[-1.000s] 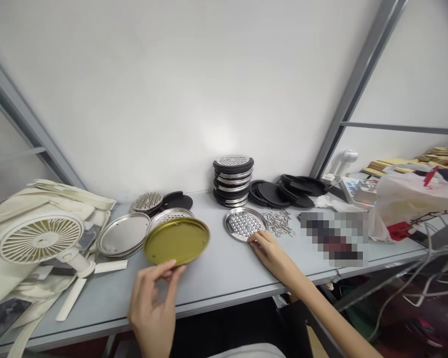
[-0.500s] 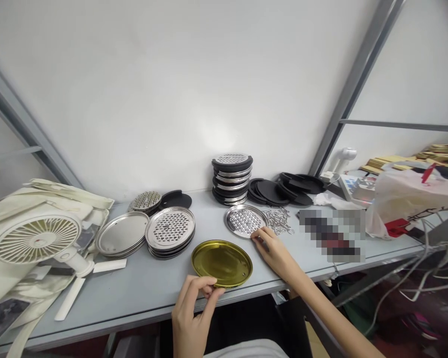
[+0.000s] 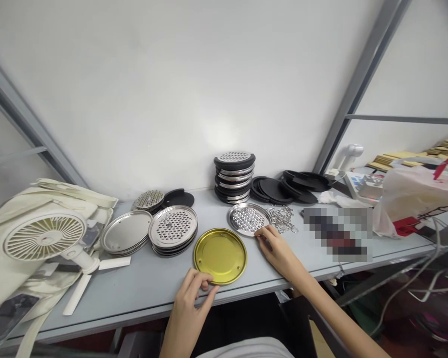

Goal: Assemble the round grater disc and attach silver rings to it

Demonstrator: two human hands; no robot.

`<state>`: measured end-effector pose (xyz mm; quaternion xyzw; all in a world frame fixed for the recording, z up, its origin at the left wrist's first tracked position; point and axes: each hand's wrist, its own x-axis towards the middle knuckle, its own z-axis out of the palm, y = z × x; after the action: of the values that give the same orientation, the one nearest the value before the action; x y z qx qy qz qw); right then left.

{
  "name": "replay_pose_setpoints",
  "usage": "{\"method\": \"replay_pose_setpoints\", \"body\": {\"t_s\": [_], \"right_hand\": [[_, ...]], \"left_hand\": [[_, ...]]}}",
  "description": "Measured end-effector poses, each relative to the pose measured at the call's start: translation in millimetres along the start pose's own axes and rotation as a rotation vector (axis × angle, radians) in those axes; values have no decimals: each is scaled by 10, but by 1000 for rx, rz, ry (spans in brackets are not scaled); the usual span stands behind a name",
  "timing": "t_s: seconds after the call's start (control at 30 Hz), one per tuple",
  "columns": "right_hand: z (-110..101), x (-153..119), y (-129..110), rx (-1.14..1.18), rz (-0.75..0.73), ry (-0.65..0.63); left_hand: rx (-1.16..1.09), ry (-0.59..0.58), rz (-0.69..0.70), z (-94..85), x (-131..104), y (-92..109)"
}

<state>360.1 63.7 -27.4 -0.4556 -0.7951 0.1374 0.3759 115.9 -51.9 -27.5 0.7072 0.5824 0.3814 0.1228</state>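
A round gold metal lid [image 3: 221, 256] lies near the table's front edge. The fingertips of my left hand [image 3: 194, 298] are at its lower rim, thumb and fingers apart. My right hand [image 3: 274, 246] pinches the front rim of a silver grater disc [image 3: 248, 219], which rests on the table behind and right of the gold lid. Small metal hooks [image 3: 281, 219] are heaped beside that disc. Left of the gold lid stand a stack of grater discs [image 3: 173, 227] and a stack of plain silver lids [image 3: 127, 231].
A tall stack of black and silver discs [image 3: 234, 176] stands by the wall, with black covers [image 3: 274, 190] to its right. A white fan [image 3: 47, 236] and a cream bag [image 3: 7, 214] are at left, a plastic bag [image 3: 414, 196] at right.
The gold lid was tilted up in my left hand; now it lies flatter on the table, and my left thumb and fingers have opened. My right hand stays at the grater disc's rim.
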Motion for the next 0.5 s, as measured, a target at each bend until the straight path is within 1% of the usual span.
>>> {"method": "replay_pose_setpoints", "body": {"t_s": [0.07, 0.13, 0.23, 0.27, 0.33, 0.37, 0.4, 0.43, 0.5], "right_hand": [[1, -13, 1, 7, 10, 2], [-1, -26, -6, 17, 13, 0], [-2, -37, -13, 20, 7, 6], [-1, -39, -11, 21, 4, 7], [5, -38, -2, 22, -7, 7], [8, -36, 4, 21, -13, 8], [11, -34, 10, 16, -22, 9], [13, -32, 14, 11, -32, 10], [17, -28, 19, 1, -48, 10]], "left_hand": [[-6, 7, 1, -81, 8, 25], [-5, 22, 16, -210, 53, 46], [59, 98, 77, -493, 221, 25], [100, 159, 89, -604, 301, -5], [174, 290, 96, -827, 489, -103], [200, 350, 78, -930, 593, -173], [226, 367, 48, -1024, 702, -257], [247, 357, 7, -1105, 816, -353], [317, 361, -84, -1224, 1055, -576]]}}
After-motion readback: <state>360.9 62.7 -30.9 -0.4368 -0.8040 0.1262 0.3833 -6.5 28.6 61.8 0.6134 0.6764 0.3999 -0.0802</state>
